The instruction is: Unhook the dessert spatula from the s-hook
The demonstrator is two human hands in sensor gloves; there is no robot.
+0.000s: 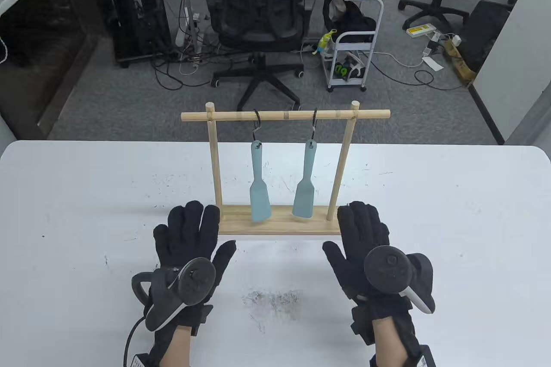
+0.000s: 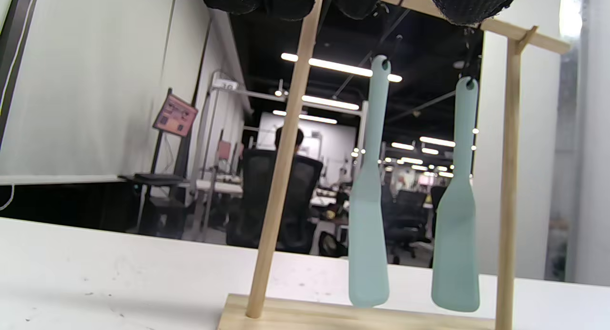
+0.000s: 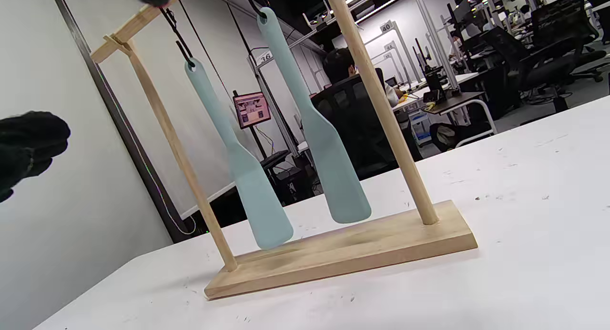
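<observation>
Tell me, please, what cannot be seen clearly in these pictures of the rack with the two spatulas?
- Left wrist view: the top of the left s-hook and part of the crossbar, covered by the gloved fingers.
- Right wrist view: the right s-hook, cut off by the top edge above the right spatula.
- Table view: whether the left hand and right hand touch the wooden base; their fingertips hide its ends.

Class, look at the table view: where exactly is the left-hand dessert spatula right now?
In the table view the left spatula hangs from the left S-hook on the wooden rack's crossbar, beside the other spatula, beyond the left hand.
</observation>
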